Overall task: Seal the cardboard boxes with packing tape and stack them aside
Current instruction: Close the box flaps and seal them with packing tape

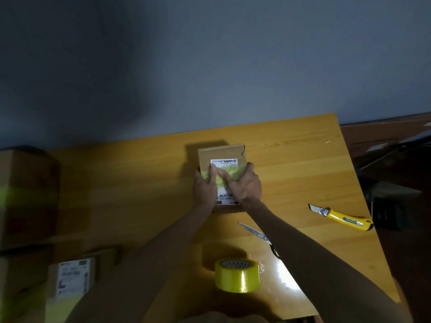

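Box [221,152] on table [140,183], well inside its edges: your left hand [205,186] and right hand [246,186] press flat-fingered on its taped top; knife [340,216] lies near the right edge.

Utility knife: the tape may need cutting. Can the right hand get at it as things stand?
Probably yes. The utility knife lies in the open on the table, to the right of the right hand, nothing between them. That hand presses on the box, so it must lift first.

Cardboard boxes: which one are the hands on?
The small central box, under left hand and right hand; boxes at the left edge sit untouched.
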